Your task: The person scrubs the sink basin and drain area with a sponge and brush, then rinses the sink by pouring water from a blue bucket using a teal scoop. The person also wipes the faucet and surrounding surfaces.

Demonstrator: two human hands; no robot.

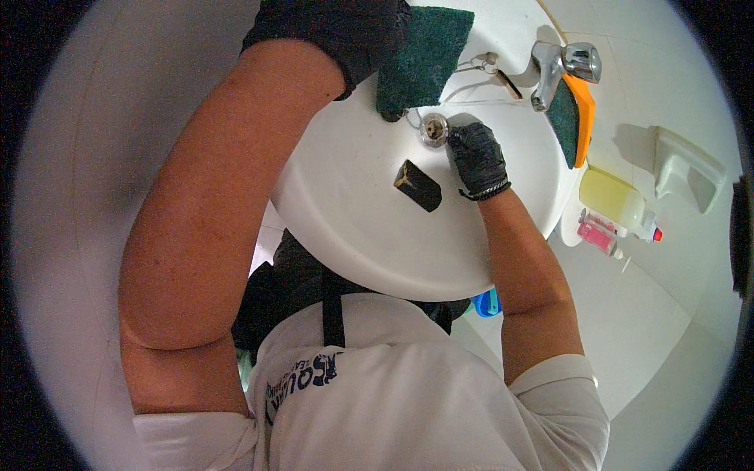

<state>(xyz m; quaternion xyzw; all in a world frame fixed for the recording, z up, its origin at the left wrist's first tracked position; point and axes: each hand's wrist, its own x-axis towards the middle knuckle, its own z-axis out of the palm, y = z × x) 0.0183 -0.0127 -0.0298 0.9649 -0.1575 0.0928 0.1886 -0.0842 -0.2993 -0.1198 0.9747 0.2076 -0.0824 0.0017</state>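
Both my hands wear black gloves. At the top, my left hand (330,35) is closed on the edge of a green scouring pad (427,59), which hangs over the white washbasin (365,235); the fingertips are partly hidden. My right hand (478,156) is in the basin with curled fingers against the rim of the metal drain fitting (435,130); whether it grips anything is hidden. A dark round plug (392,115) with a bead chain shows under the pad's lower edge. A black block with a tan, worn end (418,186) lies in the basin, below and left of my right hand.
A chrome tap (548,70) stands at the basin's upper right, beside an orange-backed scrubber (583,120). A yellow bottle (612,197) and a pink bottle (598,237) lie right of the basin. A white soap dish (686,168) is on the tiled wall. A thin black stick (509,84) lies near the tap.
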